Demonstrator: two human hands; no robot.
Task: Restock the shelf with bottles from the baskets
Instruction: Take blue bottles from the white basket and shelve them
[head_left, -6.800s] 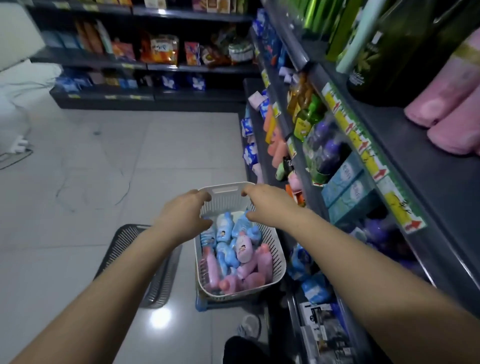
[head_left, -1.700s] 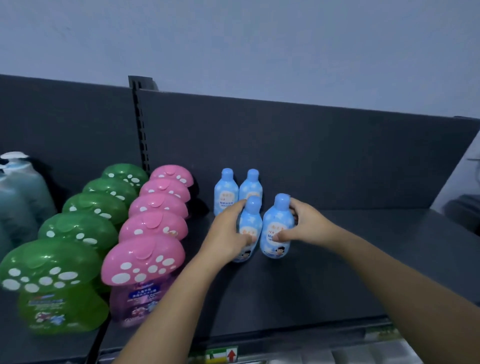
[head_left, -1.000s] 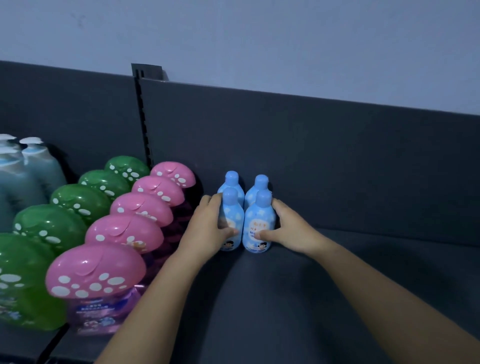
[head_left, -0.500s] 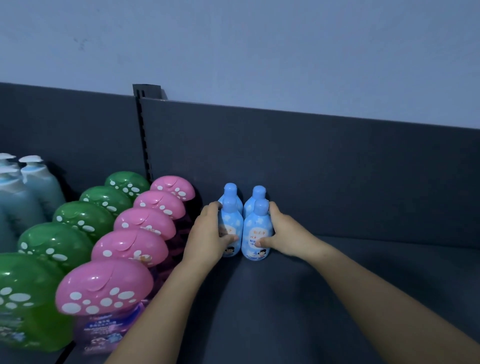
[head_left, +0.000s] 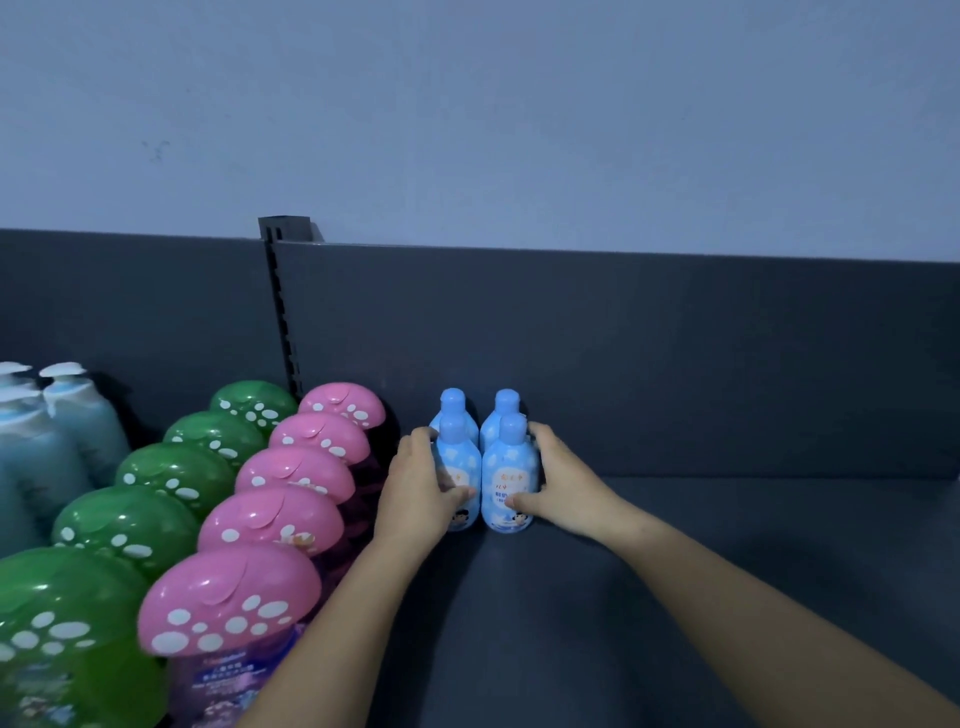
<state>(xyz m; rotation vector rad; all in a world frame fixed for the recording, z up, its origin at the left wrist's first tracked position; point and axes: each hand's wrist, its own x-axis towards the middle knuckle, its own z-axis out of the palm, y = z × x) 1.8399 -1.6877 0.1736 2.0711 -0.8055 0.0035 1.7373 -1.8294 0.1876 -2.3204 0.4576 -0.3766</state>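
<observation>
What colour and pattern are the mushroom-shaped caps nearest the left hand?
Pink with white spots; the pink mushroom caps show best in the head view.

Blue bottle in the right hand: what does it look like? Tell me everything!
The blue bottle looks like glossy plastic: light blue with white spots, a round cap, and a label with orange writing and a cartoon face low down. It stands upright on the dark shelf, beside a twin. The right hand grips its side, thumb across the front.
</observation>
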